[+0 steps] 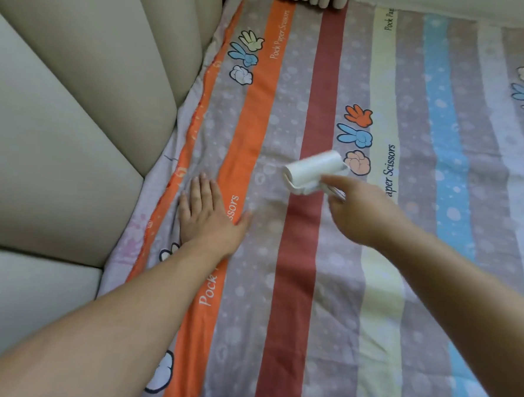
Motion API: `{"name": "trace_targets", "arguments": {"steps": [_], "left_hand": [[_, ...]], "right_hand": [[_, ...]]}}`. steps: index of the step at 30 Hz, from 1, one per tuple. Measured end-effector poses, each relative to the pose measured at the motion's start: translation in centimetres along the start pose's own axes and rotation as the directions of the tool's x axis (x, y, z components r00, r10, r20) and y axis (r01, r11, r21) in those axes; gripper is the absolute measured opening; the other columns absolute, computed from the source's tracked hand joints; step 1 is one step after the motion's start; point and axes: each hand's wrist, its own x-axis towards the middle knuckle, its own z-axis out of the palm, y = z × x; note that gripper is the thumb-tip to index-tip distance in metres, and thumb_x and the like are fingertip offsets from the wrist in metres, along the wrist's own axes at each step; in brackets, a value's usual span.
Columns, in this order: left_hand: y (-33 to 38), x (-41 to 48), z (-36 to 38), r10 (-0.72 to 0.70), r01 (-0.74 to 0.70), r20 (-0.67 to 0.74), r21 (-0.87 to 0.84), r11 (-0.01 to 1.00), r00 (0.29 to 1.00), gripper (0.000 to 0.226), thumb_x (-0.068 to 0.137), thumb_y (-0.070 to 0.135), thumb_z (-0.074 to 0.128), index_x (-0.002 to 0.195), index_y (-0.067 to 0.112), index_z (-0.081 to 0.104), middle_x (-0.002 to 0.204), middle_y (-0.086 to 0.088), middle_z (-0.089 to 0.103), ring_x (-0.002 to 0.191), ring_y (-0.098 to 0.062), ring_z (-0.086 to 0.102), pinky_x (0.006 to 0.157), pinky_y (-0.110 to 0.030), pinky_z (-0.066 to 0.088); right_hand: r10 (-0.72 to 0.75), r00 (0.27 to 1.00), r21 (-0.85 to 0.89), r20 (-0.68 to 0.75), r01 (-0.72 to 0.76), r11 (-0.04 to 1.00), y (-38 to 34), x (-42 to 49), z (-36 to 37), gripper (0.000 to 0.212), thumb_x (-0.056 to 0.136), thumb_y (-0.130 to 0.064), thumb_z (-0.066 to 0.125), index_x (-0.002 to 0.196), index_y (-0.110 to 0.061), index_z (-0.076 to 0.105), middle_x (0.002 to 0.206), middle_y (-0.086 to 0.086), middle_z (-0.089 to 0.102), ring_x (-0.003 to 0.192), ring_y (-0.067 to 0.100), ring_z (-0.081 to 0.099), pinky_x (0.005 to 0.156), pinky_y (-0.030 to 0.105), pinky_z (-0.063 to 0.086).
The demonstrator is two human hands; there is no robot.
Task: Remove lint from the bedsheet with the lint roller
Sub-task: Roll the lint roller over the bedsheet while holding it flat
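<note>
Head view shows rolling under way: the left hand [206,215] lies flat, fingers straight, pinning the sheet [281,307] beside an orange stripe, while the right hand [362,212] grips the roller [313,170] by its handle over the red stripe, so the next stroke probably needs steady pressure along taut cloth.

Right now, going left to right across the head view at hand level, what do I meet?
Cream padded panel → left hand flat on the bedsheet → lint roller → right hand gripping its handle.
</note>
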Motion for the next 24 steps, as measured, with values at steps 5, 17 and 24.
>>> {"name": "trace_targets", "arguments": {"steps": [5, 17, 24], "left_hand": [[-0.4, 0.6, 0.7, 0.031, -0.027, 0.093, -0.051, 0.998, 0.995, 0.103, 0.092, 0.081, 0.014, 0.157, 0.010, -0.022, 0.164, -0.008, -0.031, 0.150, -0.021, -0.032, 0.120, -0.042, -0.021], [-0.3, 1.1, -0.1, 0.033, -0.022, 0.202, -0.057, 0.998, 0.979, 0.104, 0.091, 0.082, 0.015, 0.155, 0.011, -0.026, 0.161, -0.008, -0.037, 0.147, -0.021, -0.037, 0.117, -0.043, -0.023], [-1.2, -1.2, -0.1, 0.049, -0.049, 0.000, 0.028, 0.998, 0.999, 0.087, 0.099, 0.069, 0.015, 0.161, 0.012, -0.010, 0.167, -0.007, -0.023, 0.152, -0.020, -0.025, 0.122, -0.043, -0.016]], "right_hand": [[0.005, 0.999, 0.041, -0.047, -0.003, 0.999, -4.3, 7.8, 4.4, 0.059, 0.091, -0.015, 0.041, 0.147, -0.033, 0.034, 0.129, 0.010, 0.058, 0.111, 0.033, 0.057, 0.084, 0.038, 0.048], [0.024, 0.999, -0.054, 0.035, -0.022, 0.998, 1.0, 0.0, 7.4, 0.053, 0.092, -0.022, 0.039, 0.142, -0.038, 0.038, 0.122, 0.011, 0.061, 0.105, 0.034, 0.058, 0.078, 0.038, 0.047], [0.090, 0.983, -0.122, 0.160, -0.071, 0.990, 5.1, -9.2, 6.0, 0.049, 0.095, -0.030, 0.039, 0.142, -0.045, 0.037, 0.123, 0.004, 0.063, 0.105, 0.027, 0.060, 0.075, 0.036, 0.050]]}}
